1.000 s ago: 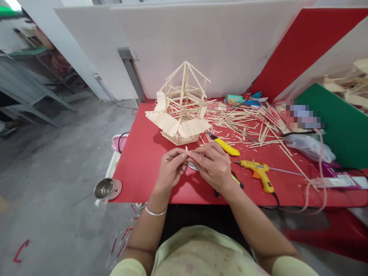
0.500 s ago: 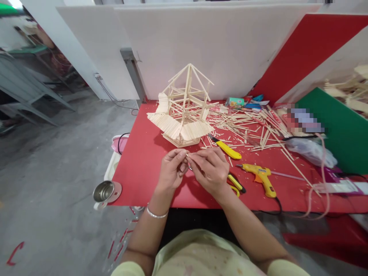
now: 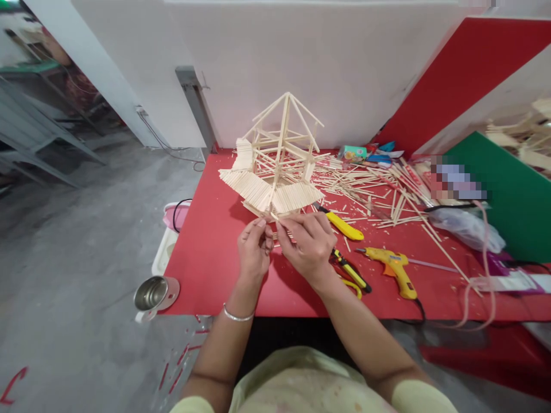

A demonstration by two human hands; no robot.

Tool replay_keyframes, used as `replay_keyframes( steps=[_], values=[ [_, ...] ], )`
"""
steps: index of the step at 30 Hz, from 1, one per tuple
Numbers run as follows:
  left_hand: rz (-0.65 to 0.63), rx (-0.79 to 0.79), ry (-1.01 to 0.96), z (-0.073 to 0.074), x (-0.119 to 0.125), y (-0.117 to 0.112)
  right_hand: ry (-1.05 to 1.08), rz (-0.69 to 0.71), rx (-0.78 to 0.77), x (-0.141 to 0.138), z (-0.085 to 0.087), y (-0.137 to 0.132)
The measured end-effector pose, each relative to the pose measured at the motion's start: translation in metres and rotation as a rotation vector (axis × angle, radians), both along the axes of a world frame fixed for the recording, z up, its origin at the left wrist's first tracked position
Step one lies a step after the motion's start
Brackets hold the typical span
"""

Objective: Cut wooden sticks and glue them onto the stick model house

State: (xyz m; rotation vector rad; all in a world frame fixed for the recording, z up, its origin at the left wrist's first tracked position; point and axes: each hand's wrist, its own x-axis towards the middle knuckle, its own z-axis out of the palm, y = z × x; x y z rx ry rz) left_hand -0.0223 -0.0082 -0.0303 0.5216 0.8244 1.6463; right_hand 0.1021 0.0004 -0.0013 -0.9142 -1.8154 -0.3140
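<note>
A small house built of pale wooden sticks stands on the red table, with a bare roof frame on top and slatted eaves below. Just in front of it my left hand and my right hand meet, both pinched on a short thin wooden stick. The stick's far end lies right at the front eave of the house. A silver bangle sits on my left wrist.
Loose sticks are strewn over the table's right half. A yellow utility knife, yellow-handled pliers and a yellow glue gun lie right of my hands. A steel cup sits off the table's left corner. White and red boards stand behind.
Both hands have moved away from me with the short stick, from mid-table up to the front edge of the stick house. The pliers now show beside my right wrist.
</note>
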Motion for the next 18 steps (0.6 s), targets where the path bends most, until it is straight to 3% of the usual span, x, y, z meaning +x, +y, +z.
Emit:
replay_keyframes(
  steps=[8, 18],
  values=[
    [0.040, -0.088, -0.012, -0.003, -0.007, -0.001, -0.058, -0.022, 0.034, -0.005, -0.006, 0.012],
    [0.046, -0.090, 0.027, -0.003, -0.009, -0.003, -0.136, -0.057, 0.057, -0.005, -0.004, 0.015]
  ],
)
